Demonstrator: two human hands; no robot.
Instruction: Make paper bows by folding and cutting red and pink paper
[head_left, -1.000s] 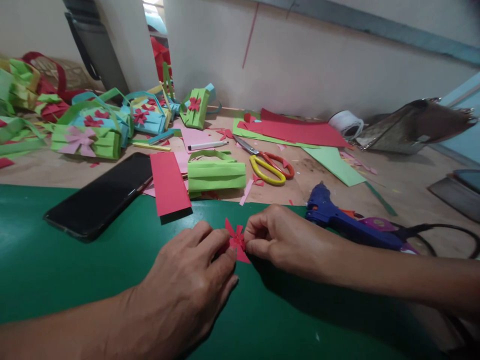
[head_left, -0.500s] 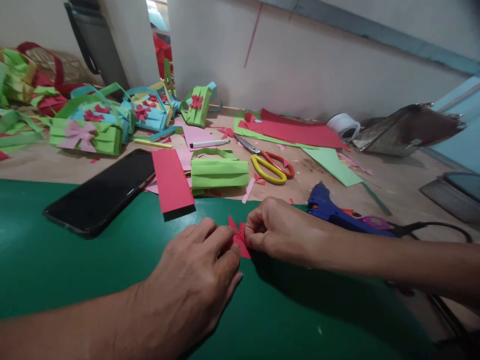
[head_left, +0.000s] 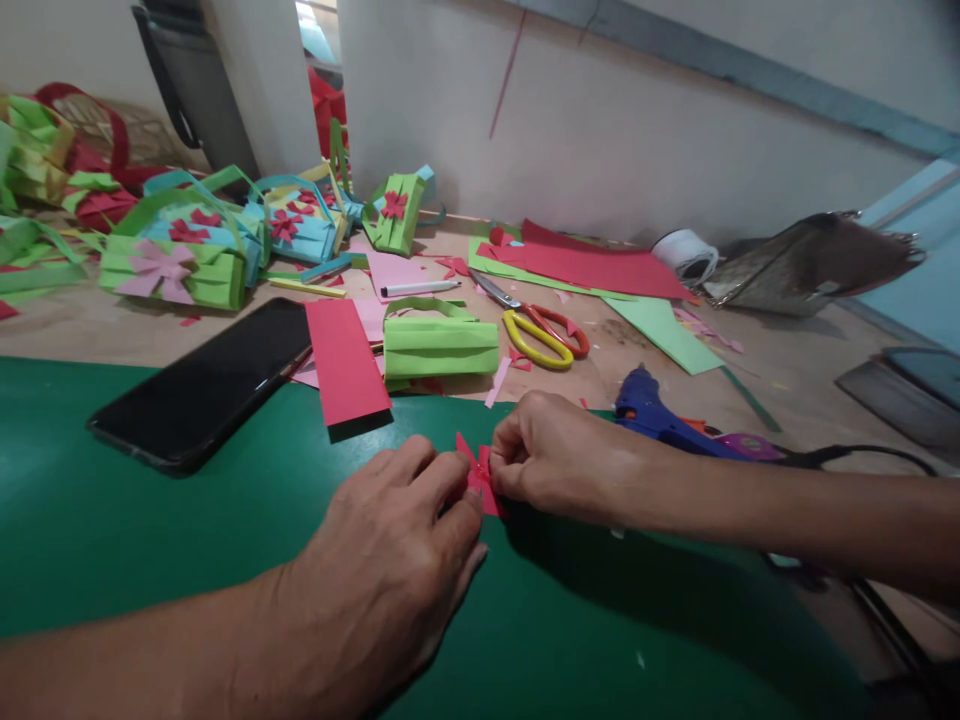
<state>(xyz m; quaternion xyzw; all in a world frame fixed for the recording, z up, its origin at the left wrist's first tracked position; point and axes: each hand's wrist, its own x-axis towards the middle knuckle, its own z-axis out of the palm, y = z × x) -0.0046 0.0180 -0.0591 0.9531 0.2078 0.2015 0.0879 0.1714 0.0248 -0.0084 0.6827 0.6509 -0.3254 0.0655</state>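
Observation:
A small red paper flower [head_left: 477, 476] lies on the green cutting mat [head_left: 150, 540], pinched between both hands. My left hand [head_left: 390, 570] presses its fingertips on the flower's left side. My right hand [head_left: 559, 455] grips the flower's right side with thumb and forefinger. Most of the flower is hidden under the fingers. A green folded paper basket [head_left: 439, 345] and a red paper strip [head_left: 345, 365] lie just beyond the hands.
A black phone [head_left: 202, 385] rests on the mat's left edge. A blue glue gun [head_left: 675, 425] with its cord lies to the right. Scissors [head_left: 536, 330], a pen [head_left: 416, 289], red and green paper sheets [head_left: 600, 268] and several finished paper baskets [head_left: 180, 255] fill the table behind.
Both hands have closed in on the red flower, covering more of it. My right hand shifted slightly up and left.

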